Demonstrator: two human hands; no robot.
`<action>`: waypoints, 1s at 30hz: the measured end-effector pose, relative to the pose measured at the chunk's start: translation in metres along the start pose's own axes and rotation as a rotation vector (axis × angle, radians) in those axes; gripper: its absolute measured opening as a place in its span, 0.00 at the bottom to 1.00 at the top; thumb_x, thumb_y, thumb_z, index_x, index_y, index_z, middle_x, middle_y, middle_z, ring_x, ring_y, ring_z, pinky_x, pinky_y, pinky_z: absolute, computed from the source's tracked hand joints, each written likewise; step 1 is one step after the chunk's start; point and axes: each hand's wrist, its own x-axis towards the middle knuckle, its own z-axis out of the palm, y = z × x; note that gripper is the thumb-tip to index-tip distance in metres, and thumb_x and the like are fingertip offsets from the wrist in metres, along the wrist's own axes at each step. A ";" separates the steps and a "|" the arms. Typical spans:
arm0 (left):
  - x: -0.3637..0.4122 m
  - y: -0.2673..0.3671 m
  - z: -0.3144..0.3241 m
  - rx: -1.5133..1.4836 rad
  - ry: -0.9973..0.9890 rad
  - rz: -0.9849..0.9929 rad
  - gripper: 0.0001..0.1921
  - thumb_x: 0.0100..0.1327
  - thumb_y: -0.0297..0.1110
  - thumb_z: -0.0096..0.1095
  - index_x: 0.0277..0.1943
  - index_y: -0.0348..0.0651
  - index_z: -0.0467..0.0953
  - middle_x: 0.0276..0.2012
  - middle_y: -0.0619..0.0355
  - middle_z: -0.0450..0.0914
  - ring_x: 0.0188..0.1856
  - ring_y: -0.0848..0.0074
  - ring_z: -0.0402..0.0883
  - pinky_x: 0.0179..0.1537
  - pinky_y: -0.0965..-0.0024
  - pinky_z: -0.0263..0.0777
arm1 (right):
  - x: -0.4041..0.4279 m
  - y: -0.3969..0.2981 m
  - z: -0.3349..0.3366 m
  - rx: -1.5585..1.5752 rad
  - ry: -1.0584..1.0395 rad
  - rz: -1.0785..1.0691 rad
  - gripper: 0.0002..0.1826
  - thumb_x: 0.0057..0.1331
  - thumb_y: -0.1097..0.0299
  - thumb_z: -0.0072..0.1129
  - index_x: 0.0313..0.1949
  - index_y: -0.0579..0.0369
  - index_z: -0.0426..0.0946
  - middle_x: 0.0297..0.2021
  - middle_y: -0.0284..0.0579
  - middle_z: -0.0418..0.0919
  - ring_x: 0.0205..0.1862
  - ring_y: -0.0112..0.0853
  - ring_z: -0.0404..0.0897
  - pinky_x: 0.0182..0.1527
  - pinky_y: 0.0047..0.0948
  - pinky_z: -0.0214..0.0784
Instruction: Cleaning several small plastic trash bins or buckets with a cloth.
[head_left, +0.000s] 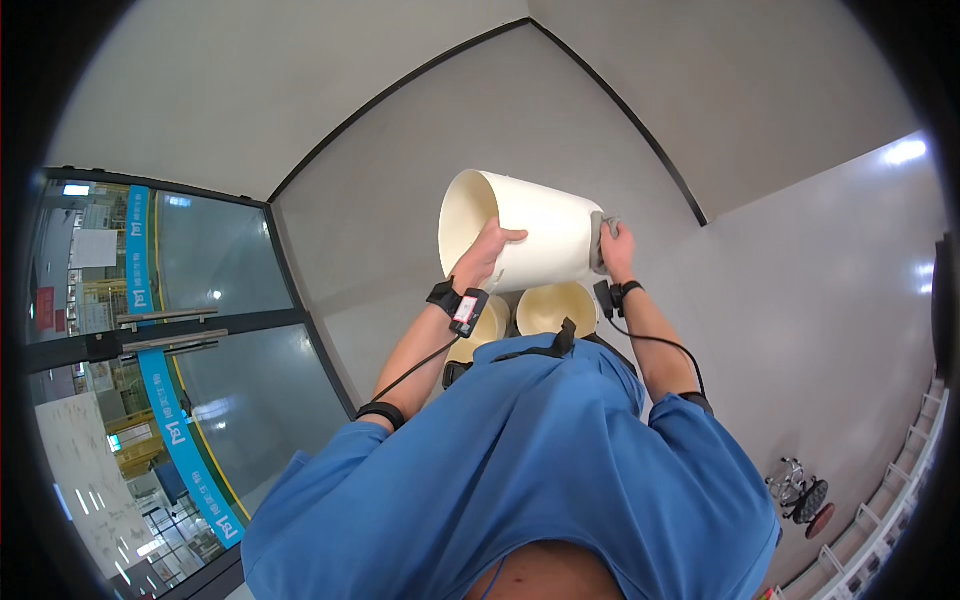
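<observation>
A cream plastic bucket is held up on its side, with its open mouth facing left. My left hand grips the rim, thumb on the outer wall and fingers inside the mouth, where they are hidden. At the bucket's base, my right hand presses a bunched grey cloth against the bottom end. Below it, close to my body, stand more cream buckets: one with its mouth facing up, and another to its left, partly covered by my arm and shirt.
Glass double doors with metal handles stand at left. Grey walls meet the grey floor along a black skirting strip ahead. Stools and a white rack are at lower right. Cables run from wrist devices along both arms.
</observation>
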 end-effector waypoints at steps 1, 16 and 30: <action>0.009 -0.008 -0.009 -0.034 0.034 -0.020 0.23 0.57 0.28 0.54 0.54 0.25 0.62 0.48 0.45 0.72 0.49 0.64 0.73 0.52 0.67 0.65 | -0.008 -0.011 0.003 0.004 0.000 -0.005 0.19 0.59 0.57 0.52 0.38 0.65 0.72 0.29 0.62 0.76 0.32 0.49 0.77 0.36 0.39 0.67; 0.033 0.001 -0.025 -0.295 0.432 -0.048 0.26 0.66 0.47 0.41 0.56 0.31 0.62 0.55 0.45 0.66 0.59 0.64 0.63 0.59 0.65 0.56 | -0.049 -0.127 0.059 0.188 -0.134 -0.425 0.13 0.62 0.68 0.50 0.42 0.64 0.70 0.44 0.59 0.72 0.46 0.52 0.72 0.48 0.40 0.65; 0.018 0.002 -0.021 -0.593 0.299 -0.031 0.26 0.68 0.43 0.34 0.59 0.28 0.57 0.59 0.41 0.61 0.60 0.55 0.62 0.61 0.57 0.56 | -0.014 -0.069 0.048 -0.004 0.009 -0.235 0.19 0.61 0.61 0.50 0.43 0.66 0.71 0.38 0.61 0.75 0.40 0.51 0.75 0.42 0.41 0.67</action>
